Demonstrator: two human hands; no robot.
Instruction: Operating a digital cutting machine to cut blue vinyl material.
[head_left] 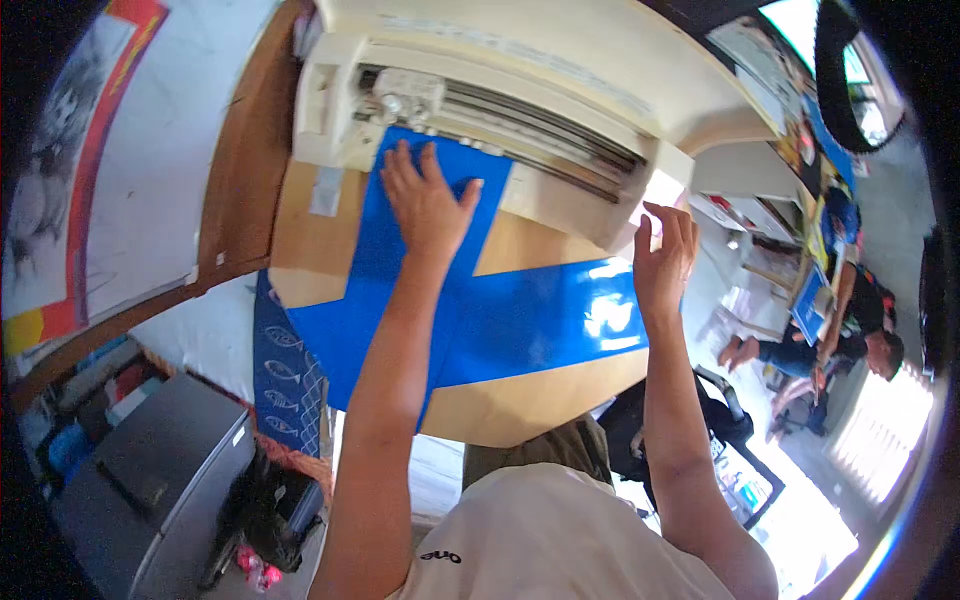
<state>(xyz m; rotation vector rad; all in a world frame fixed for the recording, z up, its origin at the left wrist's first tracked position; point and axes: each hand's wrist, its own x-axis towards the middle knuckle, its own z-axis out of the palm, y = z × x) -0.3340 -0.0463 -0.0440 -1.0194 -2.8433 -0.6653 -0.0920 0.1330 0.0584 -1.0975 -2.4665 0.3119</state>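
Observation:
A cream vinyl cutter (540,120) spans the far side of the wooden table. One end of a blue vinyl sheet (370,270) reaches in under its carriage (410,95) at the left. My left hand (425,195) lies on that sheet with spread fingers, just in front of the rail. Another stretch of blue vinyl (540,315) runs across the table to the right, glossy with reflected light. My right hand (665,265) is raised by the machine's bright right end panel (662,195), fingers bent and apart, holding nothing. Whether a fingertip touches the panel, I cannot tell.
Bare wood of the table (510,410) shows along the near edge. A wooden post (240,150) stands close on the left, above a grey cabinet (160,480). A black chair (715,410) is at the right. Farther right, a person (850,330) sits with a blue board.

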